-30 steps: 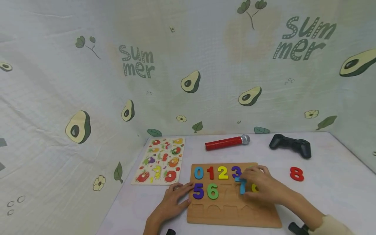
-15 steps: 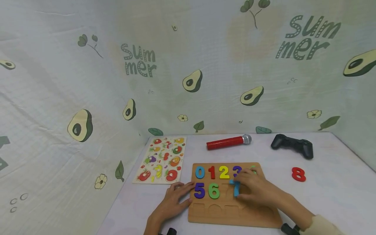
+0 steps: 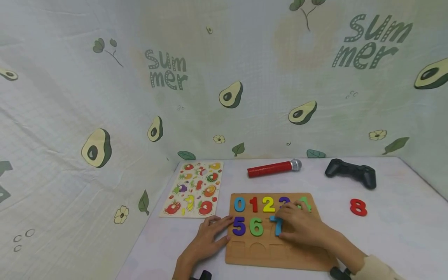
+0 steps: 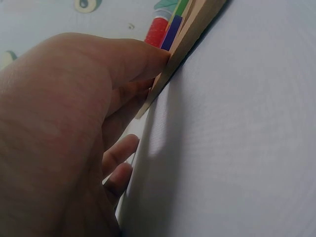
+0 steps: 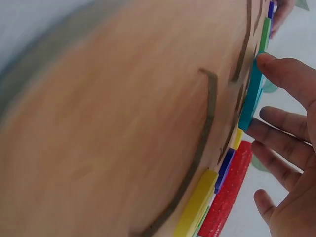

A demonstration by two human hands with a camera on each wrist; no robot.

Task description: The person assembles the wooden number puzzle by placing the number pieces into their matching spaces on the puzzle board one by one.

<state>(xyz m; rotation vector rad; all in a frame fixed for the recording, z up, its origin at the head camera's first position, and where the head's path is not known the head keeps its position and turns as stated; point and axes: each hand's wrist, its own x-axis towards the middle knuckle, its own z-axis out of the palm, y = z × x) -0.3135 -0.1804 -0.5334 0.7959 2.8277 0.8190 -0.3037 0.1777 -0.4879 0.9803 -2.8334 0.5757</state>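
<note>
The wooden number board (image 3: 245, 254) lies on the table, with colored digits in its upper two rows and bare recesses along the bottom. My right hand (image 3: 302, 225) pinches a blue number 7 (image 3: 278, 226) between thumb and fingers, over the second row just right of the green 6 (image 3: 256, 226). In the right wrist view the 7 (image 5: 253, 94) sits close against the board, and a yellow piece (image 5: 196, 203), hidden in the head view, shows lower down. My left hand (image 3: 208, 239) touches the board's left edge beside the purple 5 (image 3: 239, 226), fingers extended.
A red number 8 (image 3: 358, 207) lies on the table right of the board. Behind are a red microphone (image 3: 269, 169) and a black game controller (image 3: 351, 173). A fruit picture board (image 3: 193, 189) lies at the left. Patterned cloth (image 3: 196, 116) hangs at the back.
My right hand has moved left with the blue 7, from over the board's right side to beside the 6, uncovering the green 4. My left hand stays at the edge.
</note>
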